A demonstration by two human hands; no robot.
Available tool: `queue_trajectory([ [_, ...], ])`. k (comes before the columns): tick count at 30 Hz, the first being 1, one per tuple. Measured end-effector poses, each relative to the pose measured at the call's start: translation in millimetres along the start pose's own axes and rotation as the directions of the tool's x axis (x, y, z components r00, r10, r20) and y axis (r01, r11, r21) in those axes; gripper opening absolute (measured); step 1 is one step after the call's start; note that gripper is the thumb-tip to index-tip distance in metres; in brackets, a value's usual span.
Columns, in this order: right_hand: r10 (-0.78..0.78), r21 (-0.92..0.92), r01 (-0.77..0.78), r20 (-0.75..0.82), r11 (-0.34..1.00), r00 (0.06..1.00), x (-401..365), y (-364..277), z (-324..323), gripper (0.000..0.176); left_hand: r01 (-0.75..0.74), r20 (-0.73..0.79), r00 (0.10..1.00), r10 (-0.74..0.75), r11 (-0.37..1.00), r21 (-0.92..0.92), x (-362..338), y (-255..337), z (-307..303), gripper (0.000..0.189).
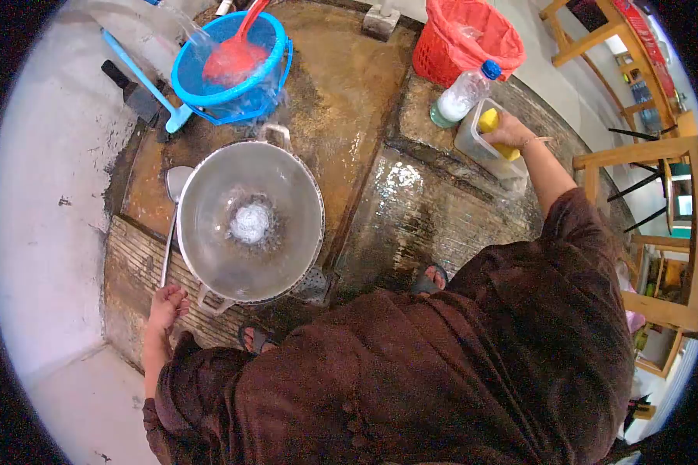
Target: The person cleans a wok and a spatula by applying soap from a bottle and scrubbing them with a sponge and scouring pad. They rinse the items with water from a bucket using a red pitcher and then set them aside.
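My right hand (pixel 510 130) reaches into a clear plastic container (pixel 488 167), its fingers closed around a yellow sponge (pixel 488 120). Beside the container stands a clear bottle with a blue cap (pixel 459 97). My left hand (pixel 168 305) is low on the left, fingers curled. The long handle of a metal ladle (pixel 169 236) runs down to that hand; whether the fingers grip it, I cannot tell. Between my hands, on the floor, sits a large metal pot (pixel 295 198) with side handles and a whitish round patch at its bottom.
Water splashes into a blue bucket (pixel 217 101) holding a red dipper (pixel 236 62). A light-blue long-handled tool (pixel 143 77) leans by the wall. A red basket (pixel 434 58) with a red liner stands behind the bottle. The floor (pixel 349 85) is wet; wooden furniture (pixel 636 155) stands right.
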State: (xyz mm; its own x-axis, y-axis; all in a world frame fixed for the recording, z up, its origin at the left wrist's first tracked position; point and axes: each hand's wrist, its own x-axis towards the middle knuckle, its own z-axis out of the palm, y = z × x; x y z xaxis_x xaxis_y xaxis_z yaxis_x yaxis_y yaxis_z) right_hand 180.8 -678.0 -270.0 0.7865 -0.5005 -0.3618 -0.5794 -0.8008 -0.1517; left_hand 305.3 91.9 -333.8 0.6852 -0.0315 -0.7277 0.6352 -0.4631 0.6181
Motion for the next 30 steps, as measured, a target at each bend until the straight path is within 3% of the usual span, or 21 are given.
queue_trajectory([
  [2,0.068,-0.253,-0.054,0.045,0.966,0.997,22,7,13,0.072,0.016,-0.021,1.000,-0.016,1.000,-0.002,-7,4,4,0.027],
  [5,0.120,-0.203,-0.143,-0.121,0.969,0.985,58,43,55,0.068,0.032,-0.023,0.999,-0.033,0.999,-0.007,-10,4,8,0.027],
  [6,0.074,-0.217,-0.113,-0.177,0.970,0.981,50,30,50,0.055,0.037,-0.020,0.999,-0.037,0.999,-0.008,-10,4,7,0.027],
  [9,0.038,-0.211,-0.054,-0.080,0.976,0.996,28,1,19,0.048,0.052,-0.012,0.999,-0.052,0.999,-0.014,-6,-4,4,0.025],
  [13,0.074,-0.127,-0.099,-0.187,0.987,0.980,7,-2,-24,0.044,0.020,-0.009,1.000,-0.019,0.999,0.031,22,-36,-9,0.026],
  [15,0.114,0.123,-0.100,-0.114,0.987,0.987,-8,5,-56,0.045,-0.005,-0.027,1.000,0.006,0.999,0.050,33,-52,-12,0.027],
  [17,0.109,0.298,-0.068,-0.122,0.952,0.987,-15,38,-79,0.041,-0.066,-0.013,0.998,0.069,0.978,0.196,34,-52,-8,0.036],
  [19,0.055,0.634,-0.029,-0.021,0.772,0.998,-48,24,-110,0.043,-0.083,0.012,0.996,0.083,0.958,0.276,26,-43,6,0.046],
  [21,-0.061,0.847,0.086,-0.063,0.525,0.996,-79,-20,-123,0.045,-0.060,0.049,0.998,0.048,0.953,0.297,15,-28,21,0.055],
  [23,-0.255,0.852,0.149,-0.019,0.502,0.967,-84,-72,-122,0.049,-0.073,0.079,0.995,0.056,0.968,0.240,43,-57,23,0.060],
  [24,-0.362,0.742,0.206,0.053,0.638,0.931,-90,-127,-118,0.051,-0.083,0.099,0.993,0.063,0.973,0.215,54,-68,23,0.062],
  [25,-0.478,0.733,0.259,0.102,0.629,0.872,-86,-163,-98,0.052,-0.017,0.083,0.997,0.000,0.978,0.210,49,-57,29,0.059],
  [26,-0.387,0.618,0.309,-0.008,0.723,0.922,-90,-196,-67,0.055,0.047,0.069,0.996,-0.062,0.978,0.202,36,-36,43,0.057],
  [27,-0.491,0.528,0.348,0.154,0.774,0.858,-78,-232,-36,0.056,0.110,0.056,0.991,-0.123,0.975,0.192,30,-27,47,0.054],
  [28,-0.642,0.520,0.530,0.048,0.670,0.765,-74,-261,4,0.057,0.072,0.107,0.991,-0.082,0.993,0.095,38,-40,44,0.051],
  [29,-0.667,0.115,0.657,0.133,0.745,0.733,-69,-300,32,0.056,0.037,0.150,0.988,-0.035,0.999,-0.007,51,-60,44,0.048],
  [30,-0.684,0.090,0.679,0.140,0.729,0.716,-61,-329,71,0.055,0.003,0.185,0.983,0.018,0.994,-0.110,55,-68,41,0.046],
])
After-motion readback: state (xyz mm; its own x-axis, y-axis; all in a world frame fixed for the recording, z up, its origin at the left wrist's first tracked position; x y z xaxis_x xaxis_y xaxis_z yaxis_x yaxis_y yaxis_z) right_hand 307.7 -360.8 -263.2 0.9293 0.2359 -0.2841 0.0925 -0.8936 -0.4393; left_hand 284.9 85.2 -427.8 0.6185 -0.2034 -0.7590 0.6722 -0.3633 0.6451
